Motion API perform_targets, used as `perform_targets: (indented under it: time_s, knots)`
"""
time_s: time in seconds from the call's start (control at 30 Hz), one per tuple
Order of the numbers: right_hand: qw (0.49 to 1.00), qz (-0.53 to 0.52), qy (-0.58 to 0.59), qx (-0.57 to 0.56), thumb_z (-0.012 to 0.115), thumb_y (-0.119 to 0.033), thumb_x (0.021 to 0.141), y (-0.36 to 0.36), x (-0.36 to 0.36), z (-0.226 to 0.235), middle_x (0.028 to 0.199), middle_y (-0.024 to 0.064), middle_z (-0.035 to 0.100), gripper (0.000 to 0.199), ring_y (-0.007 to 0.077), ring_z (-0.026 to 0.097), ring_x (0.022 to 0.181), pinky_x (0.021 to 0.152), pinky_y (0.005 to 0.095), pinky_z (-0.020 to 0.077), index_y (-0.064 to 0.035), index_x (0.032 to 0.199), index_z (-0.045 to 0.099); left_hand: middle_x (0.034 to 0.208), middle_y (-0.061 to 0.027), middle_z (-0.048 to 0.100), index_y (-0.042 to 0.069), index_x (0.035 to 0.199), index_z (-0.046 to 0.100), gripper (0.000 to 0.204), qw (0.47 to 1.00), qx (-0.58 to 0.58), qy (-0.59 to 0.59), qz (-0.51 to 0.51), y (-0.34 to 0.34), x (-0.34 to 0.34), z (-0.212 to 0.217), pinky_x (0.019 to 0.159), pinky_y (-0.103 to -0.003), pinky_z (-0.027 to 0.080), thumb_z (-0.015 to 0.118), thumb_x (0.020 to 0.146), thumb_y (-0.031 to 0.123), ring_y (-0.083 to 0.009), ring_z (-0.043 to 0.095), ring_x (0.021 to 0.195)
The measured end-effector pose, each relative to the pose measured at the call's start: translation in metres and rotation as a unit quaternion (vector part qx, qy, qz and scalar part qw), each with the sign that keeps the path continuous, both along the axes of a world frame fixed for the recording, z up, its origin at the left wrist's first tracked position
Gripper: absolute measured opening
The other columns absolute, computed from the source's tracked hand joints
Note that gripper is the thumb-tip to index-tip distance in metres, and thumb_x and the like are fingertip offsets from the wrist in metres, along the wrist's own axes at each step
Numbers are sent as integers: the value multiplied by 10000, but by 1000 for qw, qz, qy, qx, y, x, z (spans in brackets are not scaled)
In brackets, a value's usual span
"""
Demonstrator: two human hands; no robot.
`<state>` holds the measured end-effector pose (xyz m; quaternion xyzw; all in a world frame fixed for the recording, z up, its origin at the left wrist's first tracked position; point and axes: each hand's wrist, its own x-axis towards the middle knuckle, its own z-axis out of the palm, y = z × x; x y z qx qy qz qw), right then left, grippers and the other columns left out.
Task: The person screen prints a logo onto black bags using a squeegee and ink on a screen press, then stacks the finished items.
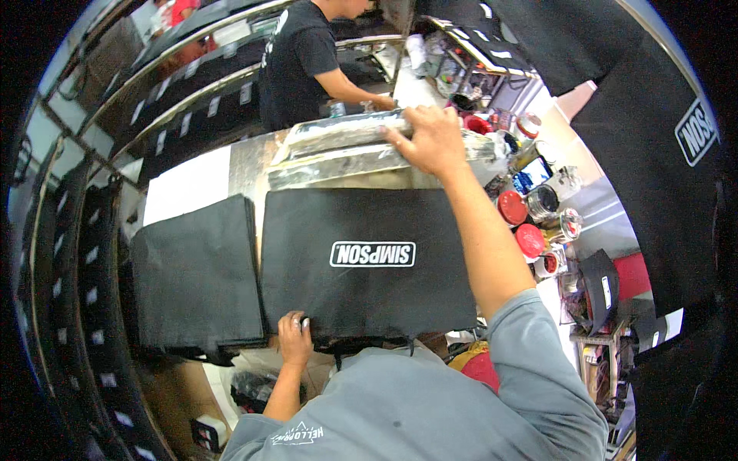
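Note:
A black fabric piece (307, 230) with a white boxed print lies flat in front of me. At its near edge, left of centre, my left hand (295, 336) has its fingers closed on the fabric. My right hand (435, 141) reaches across to the far side, wrapped over the right end of a worn, ink-smeared screen-printing frame (330, 165). The frame appears tilted up, showing as two long pale bars beyond the fabric. Left of the printed piece rests a stack of plain black fabric pieces (196, 276).
Jars with red lids (513, 207), tins and a lit phone (530, 177) crowd the right side. Racks of black printed pieces (184, 115) line the left. More black pieces hang (653, 154) at far right. A co-worker in a black shirt (296, 61) stands across the table.

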<state>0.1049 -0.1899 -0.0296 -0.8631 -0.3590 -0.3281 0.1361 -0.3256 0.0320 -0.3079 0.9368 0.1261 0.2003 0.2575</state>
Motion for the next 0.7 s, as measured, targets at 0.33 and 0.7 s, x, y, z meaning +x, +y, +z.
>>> perform_targets:
  time_s: [0.33, 0.7]
  knots:
    - [999, 9, 15, 30, 691, -611, 889, -6, -12, -1, 861, 95, 659, 551, 285, 625, 890, 848, 451, 398, -61, 887, 715, 1267, -242, 569, -41, 1222, 608, 268, 993, 3, 49, 109, 39, 75, -31, 1036, -509, 423, 574, 1050, 162, -427, 517, 1178]
    - [998, 4, 49, 31, 660, -657, 874, -6, -13, 1, 868, 133, 695, 611, 309, 619, 887, 877, 461, 406, -50, 867, 727, 1257, -229, 547, -18, 1190, 598, 228, 990, 40, 12, 133, 32, 76, -44, 1026, -514, 400, 546, 1066, 167, -417, 498, 1174]
